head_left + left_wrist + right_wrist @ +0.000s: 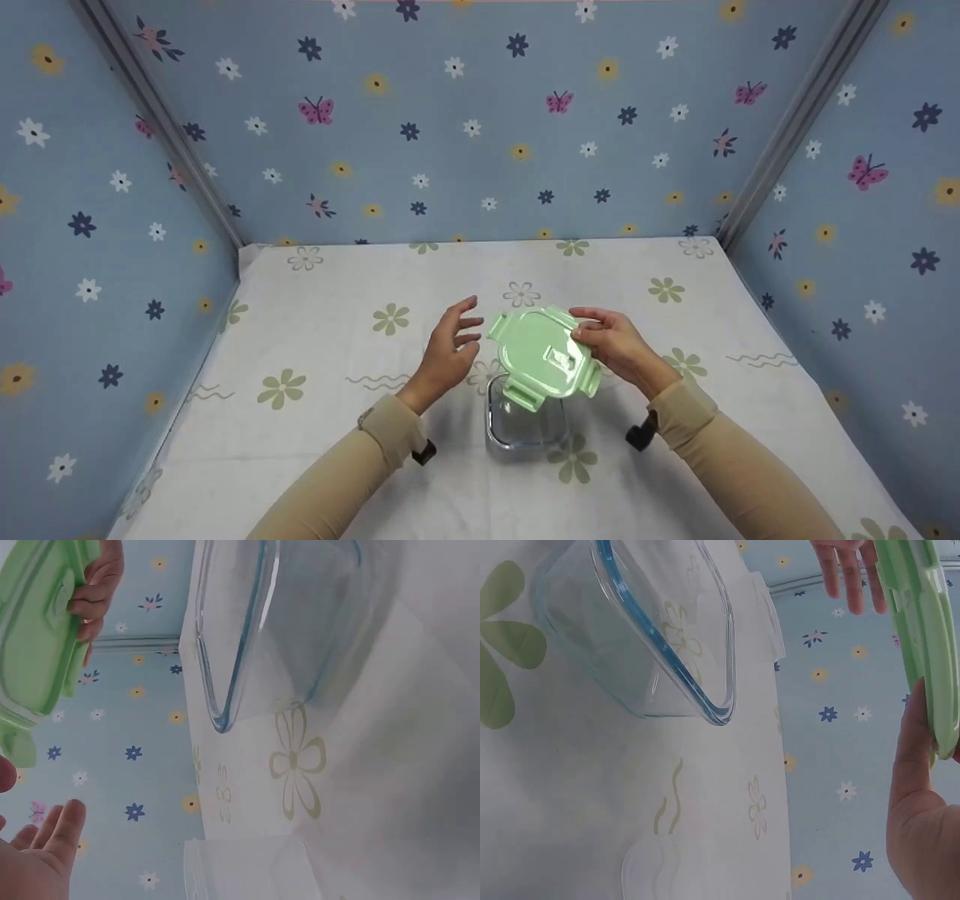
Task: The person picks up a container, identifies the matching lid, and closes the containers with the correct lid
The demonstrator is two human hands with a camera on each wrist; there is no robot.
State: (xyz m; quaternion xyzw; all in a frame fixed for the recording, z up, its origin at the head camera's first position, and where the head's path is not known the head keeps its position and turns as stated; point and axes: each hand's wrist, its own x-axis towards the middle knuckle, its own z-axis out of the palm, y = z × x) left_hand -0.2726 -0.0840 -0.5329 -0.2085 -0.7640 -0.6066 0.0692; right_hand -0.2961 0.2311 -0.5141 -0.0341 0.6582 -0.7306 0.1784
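My right hand [616, 346] pinches the right edge of a light green snap-lock lid [536, 345], thumb on one face and fingers on the other. The lid is tilted, with its locking flaps spread outward. It hangs above a clear glass food container [517, 435] and covers the far part of its rim in the head view. The container stands on the table with its top uncovered; the right wrist view shows its glass wall [622, 652]. Just left of the lid is my left hand [448, 352], fingers spread and loosely bent, holding nothing.
A white tablecloth [315, 427] with green flowers covers the table. Blue flowered panels [480, 150] rise at the back and on both sides, joined by grey corner posts [161, 120]. Each wrist carries a small black camera [640, 436].
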